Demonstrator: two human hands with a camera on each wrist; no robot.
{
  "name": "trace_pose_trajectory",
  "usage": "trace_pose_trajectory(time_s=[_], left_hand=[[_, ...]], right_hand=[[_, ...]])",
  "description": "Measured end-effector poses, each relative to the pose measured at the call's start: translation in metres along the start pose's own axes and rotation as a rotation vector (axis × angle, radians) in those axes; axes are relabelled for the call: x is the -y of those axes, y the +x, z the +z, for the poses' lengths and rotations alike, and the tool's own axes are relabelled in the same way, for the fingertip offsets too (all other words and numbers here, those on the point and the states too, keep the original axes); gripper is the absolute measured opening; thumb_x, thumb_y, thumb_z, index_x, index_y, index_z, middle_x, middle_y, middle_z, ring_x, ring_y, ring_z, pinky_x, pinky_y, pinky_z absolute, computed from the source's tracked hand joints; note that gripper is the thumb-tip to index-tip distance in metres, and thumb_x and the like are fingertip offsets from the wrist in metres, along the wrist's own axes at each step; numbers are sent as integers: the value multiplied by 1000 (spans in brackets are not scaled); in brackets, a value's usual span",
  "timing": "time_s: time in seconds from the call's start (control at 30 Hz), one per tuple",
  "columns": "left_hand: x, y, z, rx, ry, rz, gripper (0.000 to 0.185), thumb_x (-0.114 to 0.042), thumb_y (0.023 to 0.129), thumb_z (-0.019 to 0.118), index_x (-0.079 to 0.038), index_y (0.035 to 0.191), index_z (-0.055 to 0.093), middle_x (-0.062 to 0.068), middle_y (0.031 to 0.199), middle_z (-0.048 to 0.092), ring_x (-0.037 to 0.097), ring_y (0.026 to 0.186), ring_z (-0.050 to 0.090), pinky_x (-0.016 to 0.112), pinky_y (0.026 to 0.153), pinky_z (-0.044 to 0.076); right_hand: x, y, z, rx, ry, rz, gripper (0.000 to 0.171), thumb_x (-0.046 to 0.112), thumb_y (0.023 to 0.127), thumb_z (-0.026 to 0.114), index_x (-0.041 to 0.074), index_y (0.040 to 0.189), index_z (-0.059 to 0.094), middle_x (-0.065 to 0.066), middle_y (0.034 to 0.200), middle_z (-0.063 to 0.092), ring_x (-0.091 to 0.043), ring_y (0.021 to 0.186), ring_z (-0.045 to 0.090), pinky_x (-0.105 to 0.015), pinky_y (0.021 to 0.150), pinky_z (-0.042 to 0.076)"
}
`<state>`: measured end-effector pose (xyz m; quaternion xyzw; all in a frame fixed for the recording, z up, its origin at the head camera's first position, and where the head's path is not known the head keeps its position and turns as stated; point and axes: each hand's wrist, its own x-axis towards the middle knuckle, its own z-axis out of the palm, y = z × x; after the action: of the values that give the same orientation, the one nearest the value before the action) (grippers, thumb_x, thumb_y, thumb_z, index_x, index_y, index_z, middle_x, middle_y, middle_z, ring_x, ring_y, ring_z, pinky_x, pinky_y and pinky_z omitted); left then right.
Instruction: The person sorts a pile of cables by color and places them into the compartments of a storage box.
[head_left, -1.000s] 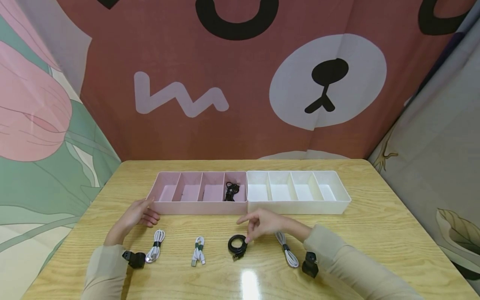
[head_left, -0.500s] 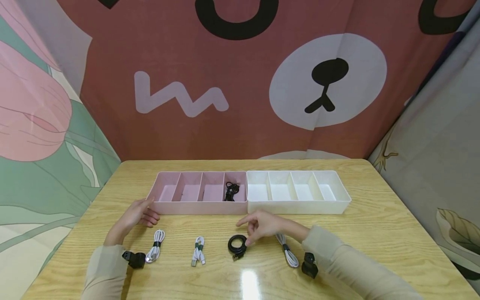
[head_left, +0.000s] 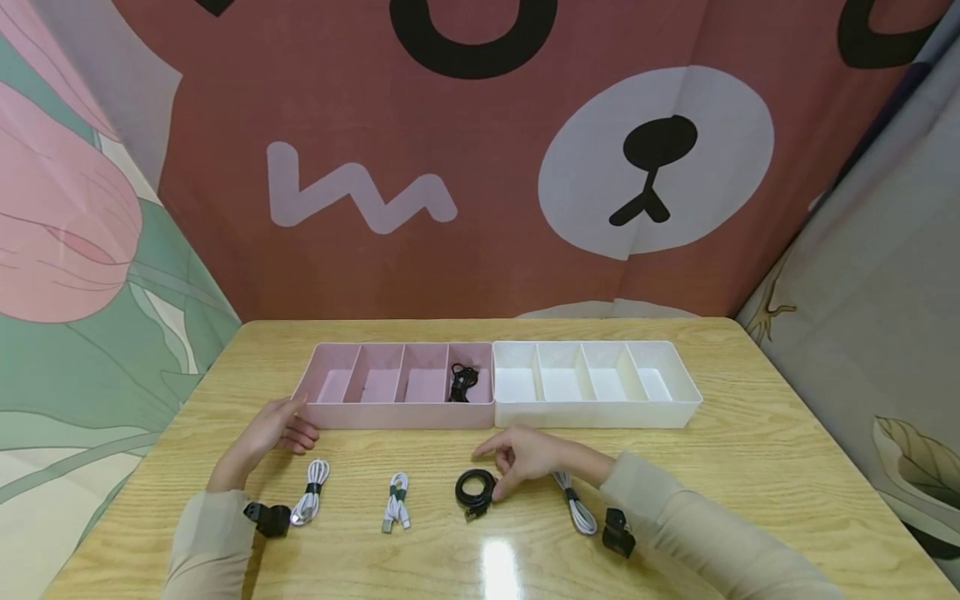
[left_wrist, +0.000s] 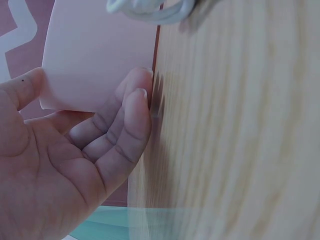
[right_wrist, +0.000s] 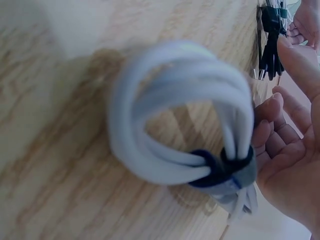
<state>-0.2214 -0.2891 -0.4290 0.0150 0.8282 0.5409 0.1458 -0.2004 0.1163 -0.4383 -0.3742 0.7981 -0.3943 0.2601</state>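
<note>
At the left end of a pink divided organizer box, my left hand holds the front corner. In the left wrist view its thumb touches the box's edge and the fingers curl beside the wall. A coiled black cable lies on the table. My right hand is just right of that coil, thumb tip at its edge. Its index finger stretches forward above the coil, and the other fingers are bent with nothing gripped. Another black cable sits in the pink box's rightmost compartment.
A white divided box adjoins the pink one. Tied white cables lie in front: one by the left wrist, one left of the black coil, one under the right forearm. Black wrist cameras are worn on both arms.
My right hand has lowered slightly toward me, its thumb tip coming down along the black coil's right edge. The left hand stays at the pink box's corner.
</note>
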Motion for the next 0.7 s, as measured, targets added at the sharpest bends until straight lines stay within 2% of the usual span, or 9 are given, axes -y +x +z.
trace_pose_trajectory(time_s=[0.43,0.7], left_hand=[[2,1,-1,0,4,2,64,-41,99,25,18,120,33,12,77,64,21,65,62,34,59,53],[2,1,-1,8,2,3,63,-40,100,24,18,119,34,13,78,64,22,66,62,35,60,53]], right_hand=[[0,2,4,-19,-153,-50,55,10,65,81,-2,114,59,10,54,42,3,49,37,-13,49,36],[2,1,6,-23,-169,-49,52,11,65,81,-1,112,62,11,54,41,3,49,37,-13,48,33]])
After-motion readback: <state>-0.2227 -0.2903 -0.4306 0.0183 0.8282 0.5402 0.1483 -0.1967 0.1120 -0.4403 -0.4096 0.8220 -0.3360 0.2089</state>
